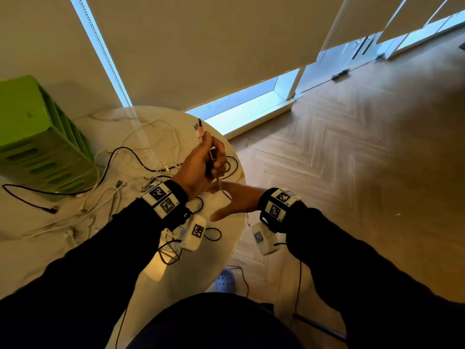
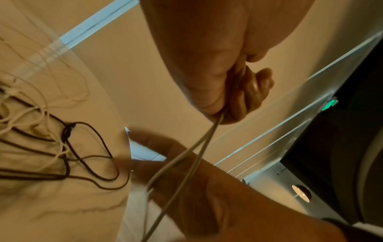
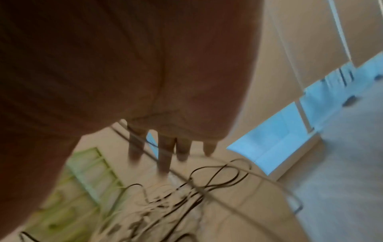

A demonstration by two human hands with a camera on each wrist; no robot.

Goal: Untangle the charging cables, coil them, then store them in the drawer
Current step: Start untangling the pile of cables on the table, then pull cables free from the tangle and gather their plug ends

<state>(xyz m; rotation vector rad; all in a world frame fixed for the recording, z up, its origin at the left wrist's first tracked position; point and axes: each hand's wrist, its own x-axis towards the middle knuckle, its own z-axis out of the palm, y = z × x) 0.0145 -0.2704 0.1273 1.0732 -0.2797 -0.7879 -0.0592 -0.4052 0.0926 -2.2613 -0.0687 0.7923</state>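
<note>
My left hand (image 1: 203, 167) is raised over the round marble table (image 1: 113, 119) and grips a white cable (image 1: 210, 154). The cable's plug ends (image 1: 198, 128) stick up above the fist. In the left wrist view two strands of that white cable (image 2: 199, 147) drop from the left hand (image 2: 228, 91) and run across my right hand (image 2: 186, 180). Just below, the right hand (image 1: 234, 201) has straight fingers and its thumb out; its fingers (image 3: 165, 152) are blurred. A tangle of black and white cables (image 1: 113, 195) lies on the table. The green drawer unit (image 1: 37, 147) stands at the left.
The table's right edge is right under my hands, with herringbone wood floor (image 1: 352, 172) beyond. Drawn blinds and low windows (image 1: 241, 107) stand behind the table. A blue slipper (image 1: 225, 278) lies on the floor by the table's base. More cable loops (image 1: 171, 250) lie near my left wrist.
</note>
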